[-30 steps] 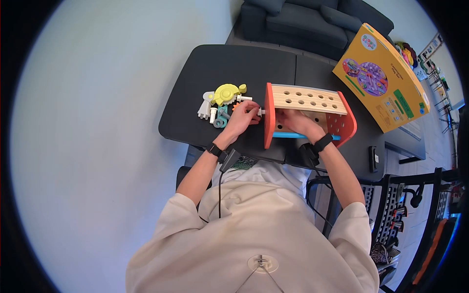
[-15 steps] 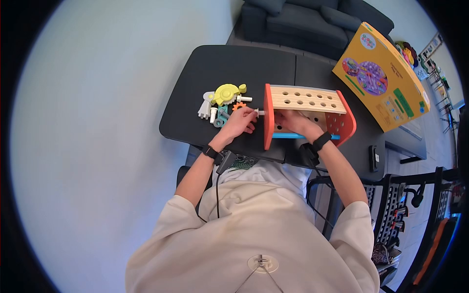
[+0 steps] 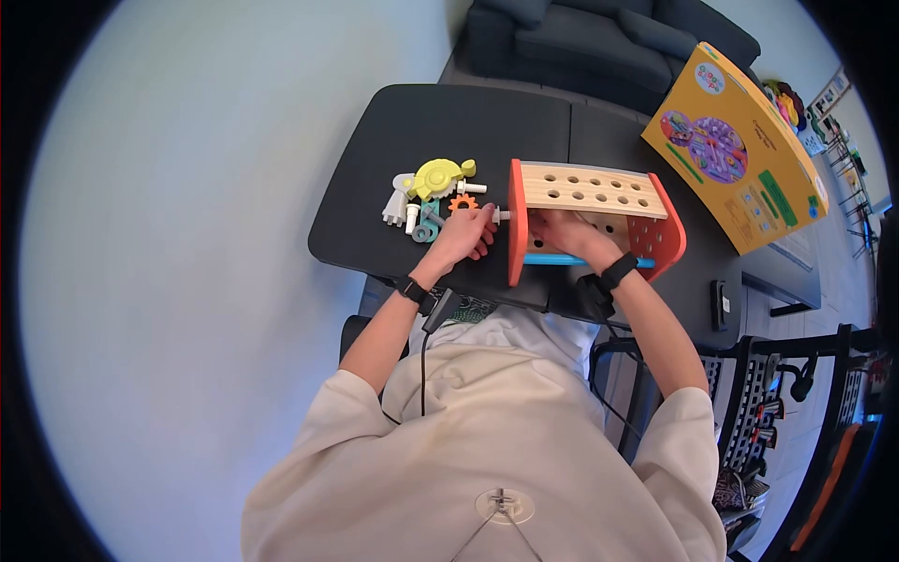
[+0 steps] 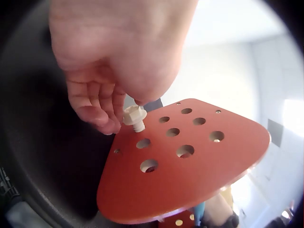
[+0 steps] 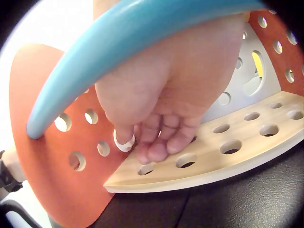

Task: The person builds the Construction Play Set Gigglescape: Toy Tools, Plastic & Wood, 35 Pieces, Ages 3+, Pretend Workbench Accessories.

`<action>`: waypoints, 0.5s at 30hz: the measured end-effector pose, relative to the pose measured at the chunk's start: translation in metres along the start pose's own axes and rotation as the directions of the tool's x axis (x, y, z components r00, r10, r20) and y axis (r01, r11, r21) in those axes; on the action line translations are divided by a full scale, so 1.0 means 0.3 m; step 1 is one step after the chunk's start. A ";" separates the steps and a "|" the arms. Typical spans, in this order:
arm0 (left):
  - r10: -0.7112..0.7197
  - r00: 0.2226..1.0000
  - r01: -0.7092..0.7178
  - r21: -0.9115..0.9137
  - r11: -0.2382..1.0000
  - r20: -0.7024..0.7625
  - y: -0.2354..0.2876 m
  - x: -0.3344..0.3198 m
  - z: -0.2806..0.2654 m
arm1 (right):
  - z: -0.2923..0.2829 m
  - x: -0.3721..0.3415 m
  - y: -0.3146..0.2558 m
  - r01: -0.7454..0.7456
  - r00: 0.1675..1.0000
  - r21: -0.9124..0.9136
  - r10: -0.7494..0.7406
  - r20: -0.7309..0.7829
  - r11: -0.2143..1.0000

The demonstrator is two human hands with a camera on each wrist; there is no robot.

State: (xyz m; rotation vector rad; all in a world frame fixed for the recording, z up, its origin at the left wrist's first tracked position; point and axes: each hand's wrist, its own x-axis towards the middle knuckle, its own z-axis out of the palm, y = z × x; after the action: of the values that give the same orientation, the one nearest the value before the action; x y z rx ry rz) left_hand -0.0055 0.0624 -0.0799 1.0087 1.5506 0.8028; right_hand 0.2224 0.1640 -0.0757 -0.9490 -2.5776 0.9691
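White plastic, probably light, stiff and slightly slick; curling the left grip [image 4: 114, 54] at the bolt [image 4: 136, 118] jutting from the red panel [image 4: 194, 175], cannot tell whether pinching; best holding around its head; reaching the right grip [image 5: 166, 90] behind, closure likewise unclear.

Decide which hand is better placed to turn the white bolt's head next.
Left, I judge: the left hand is at the head of the white bolt, outside the red panel. The right hand is on that panel's inner side.
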 end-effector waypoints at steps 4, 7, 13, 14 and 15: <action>0.108 0.994 -0.108 -0.023 0.994 -0.016 0.009 -0.044 0.011 | -0.019 -0.008 -0.024 -0.024 1.000 -0.003 0.024 0.012 1.000; 0.113 0.992 -0.115 -0.045 0.992 -0.053 0.039 -0.073 0.010 | -0.009 -0.009 -0.020 -0.016 1.000 -0.010 0.016 0.007 1.000; 0.007 0.998 -0.009 0.030 1.000 0.055 0.003 0.011 -0.014 | 0.006 -0.005 -0.001 0.018 0.999 0.004 -0.018 -0.035 1.000; 0.027 0.995 -0.030 0.030 0.999 0.100 -0.003 0.018 -0.013 | 0.008 -0.004 0.002 0.054 0.997 0.000 -0.054 -0.062 0.999; 0.028 0.995 -0.031 0.030 0.999 0.100 -0.013 0.019 -0.011 | 0.007 -0.004 0.007 0.055 0.997 -0.001 -0.055 -0.062 0.999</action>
State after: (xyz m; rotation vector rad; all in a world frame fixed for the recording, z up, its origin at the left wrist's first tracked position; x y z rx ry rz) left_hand -0.0100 0.0660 -0.0851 1.0808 1.4708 0.7395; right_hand 0.2235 0.1636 -0.0787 -0.8891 -2.5375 0.9121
